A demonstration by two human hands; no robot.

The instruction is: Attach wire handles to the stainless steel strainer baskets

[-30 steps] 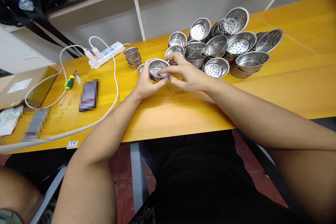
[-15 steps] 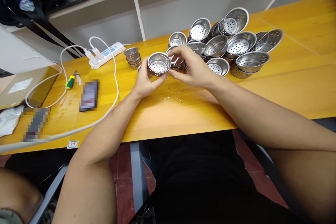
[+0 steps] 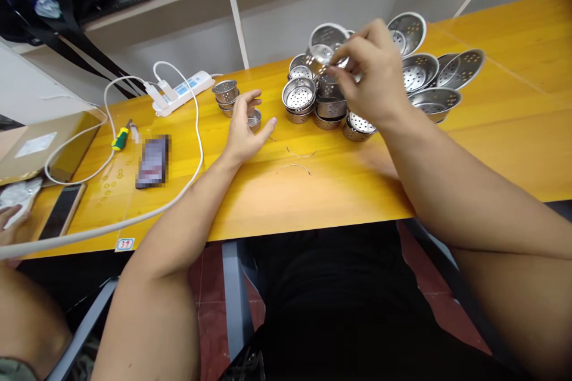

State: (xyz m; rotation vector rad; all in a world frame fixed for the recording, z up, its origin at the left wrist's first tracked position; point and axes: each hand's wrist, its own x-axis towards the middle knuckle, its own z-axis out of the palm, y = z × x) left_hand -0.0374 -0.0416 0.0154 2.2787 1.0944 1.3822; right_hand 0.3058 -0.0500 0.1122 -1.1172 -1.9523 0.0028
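My right hand (image 3: 373,71) pinches a small perforated metal cup (image 3: 320,59), held tilted over the group of similar cups at the back of the table. My left hand (image 3: 245,131) is empty, its fingers spread and thumb apart. Beside its fingers stands a small perforated cup (image 3: 254,121), partly hidden by them. Just behind is a short stack of small cups (image 3: 225,91). Between my hands a stack of perforated cups (image 3: 298,95) stands upright. Two thin curved wires, a farther wire (image 3: 301,155) and a nearer wire (image 3: 293,165), lie on the table.
Larger perforated bowls (image 3: 433,101) crowd the back right, partly behind my right hand. A white power strip (image 3: 183,94) with a looping cable (image 3: 199,131) lies left. Also there: a phone (image 3: 152,162), a screwdriver (image 3: 120,139), a cardboard box (image 3: 49,146). Another person's hand (image 3: 11,223) touches a plastic bag.
My right hand has moved right and up, over the cup stacks, with a cup in its fingers. The cup between my hands is gone from there; my left hand has opened. Another person's hand has appeared at left.
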